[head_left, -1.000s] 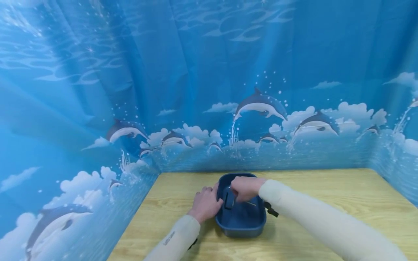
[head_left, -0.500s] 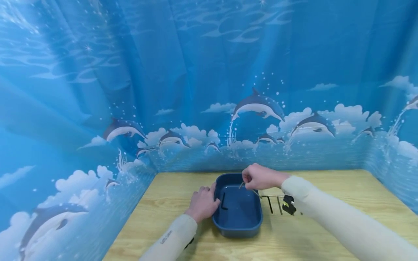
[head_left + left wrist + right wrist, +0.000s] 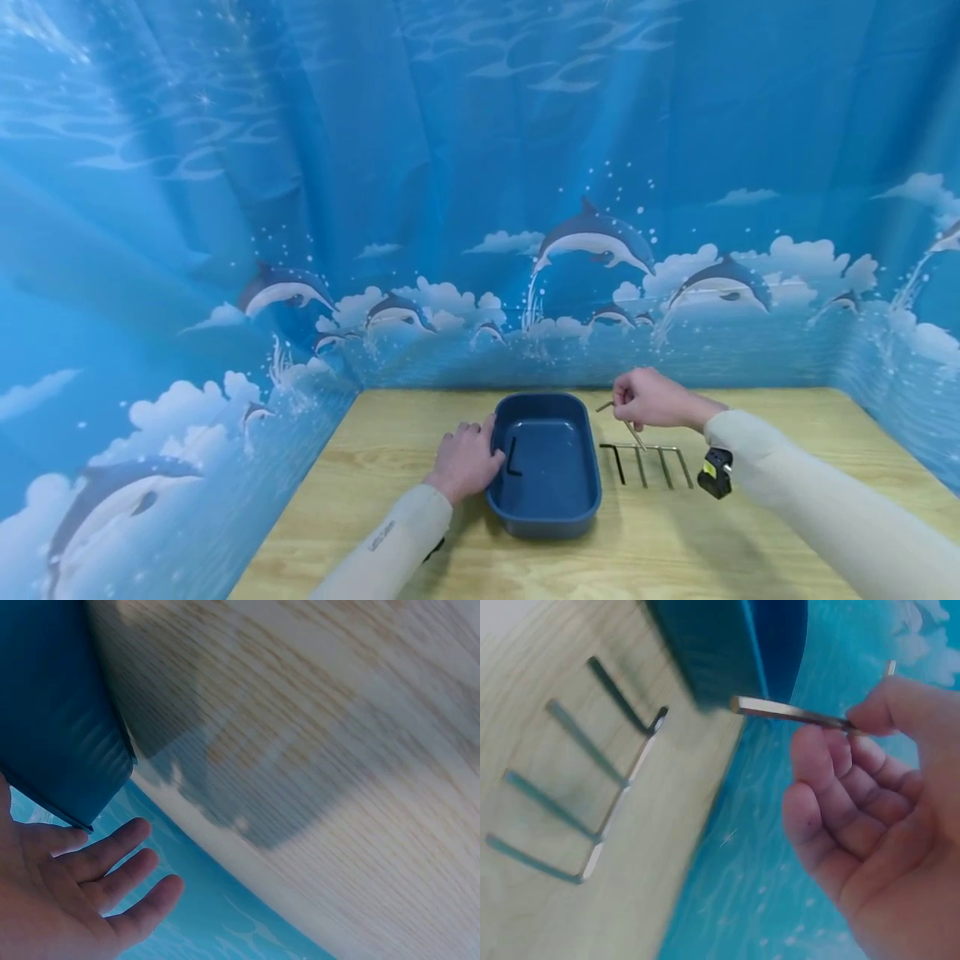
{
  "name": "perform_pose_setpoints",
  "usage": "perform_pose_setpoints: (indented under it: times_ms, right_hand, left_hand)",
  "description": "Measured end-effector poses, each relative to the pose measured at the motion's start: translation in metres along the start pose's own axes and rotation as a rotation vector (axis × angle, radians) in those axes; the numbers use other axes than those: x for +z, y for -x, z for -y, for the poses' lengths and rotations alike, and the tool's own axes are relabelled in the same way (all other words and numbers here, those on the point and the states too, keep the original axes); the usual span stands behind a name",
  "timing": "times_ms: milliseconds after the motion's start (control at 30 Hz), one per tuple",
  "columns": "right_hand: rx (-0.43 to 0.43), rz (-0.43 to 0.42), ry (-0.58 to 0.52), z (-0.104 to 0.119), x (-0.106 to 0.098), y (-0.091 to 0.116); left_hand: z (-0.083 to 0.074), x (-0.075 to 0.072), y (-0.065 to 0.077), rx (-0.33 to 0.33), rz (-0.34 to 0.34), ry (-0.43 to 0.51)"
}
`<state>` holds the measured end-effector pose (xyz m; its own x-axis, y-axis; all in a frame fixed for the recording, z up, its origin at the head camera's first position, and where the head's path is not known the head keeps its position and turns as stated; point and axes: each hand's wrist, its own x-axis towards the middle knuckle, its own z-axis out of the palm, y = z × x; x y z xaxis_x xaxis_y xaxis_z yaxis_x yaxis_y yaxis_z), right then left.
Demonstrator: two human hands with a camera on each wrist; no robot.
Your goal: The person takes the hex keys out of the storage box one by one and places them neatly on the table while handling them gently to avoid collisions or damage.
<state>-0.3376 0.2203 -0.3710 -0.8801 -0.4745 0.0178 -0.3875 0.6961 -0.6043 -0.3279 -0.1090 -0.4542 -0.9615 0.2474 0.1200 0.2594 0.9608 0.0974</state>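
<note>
My right hand point(image 3: 648, 398) pinches a brass-coloured hex key point(image 3: 787, 712) between thumb and fingers, held up over the table's far part, right of a dark blue bin point(image 3: 543, 527). Its long arm points down toward a row of hex keys on the table. The row's left end is a black hex key point(image 3: 618, 467); beside it lie metallic ones point(image 3: 666, 468), long arms parallel. Another black hex key point(image 3: 512, 460) lies inside the bin. My left hand point(image 3: 465, 458) touches the bin's left rim with thumb and index finger, the other fingers relaxed outside.
The wood-grain table point(image 3: 390, 533) ends at the back against a blue curtain point(image 3: 450, 208) printed with dolphins. More of that curtain hangs at the left and right sides.
My right hand has come out of the bin with the hex key and moved right, above the row on the table. My left hand stays at the bin's rim.
</note>
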Motion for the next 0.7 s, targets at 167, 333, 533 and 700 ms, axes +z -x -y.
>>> perform_pose_setpoints:
  times_ms: [167, 333, 533, 700]
  right_hand:
    - [0.077, -0.048, -0.022, -0.020, -0.003, 0.013]
    - [0.118, -0.066, -0.012, -0.038, -0.002, 0.027]
    - [0.191, -0.081, -0.019, -0.061, -0.003, 0.043]
    - [0.252, -0.064, -0.012, -0.076, -0.001, 0.048]
  left_hand:
    - [-0.001, -0.001, -0.001, -0.004, 0.009, -0.002]
    - [0.000, -0.002, 0.000, -0.012, 0.009, -0.010]
    - [0.000, -0.002, -0.003, 0.010, 0.000, -0.019]
    - [0.000, -0.002, -0.002, -0.006, 0.019, -0.001]
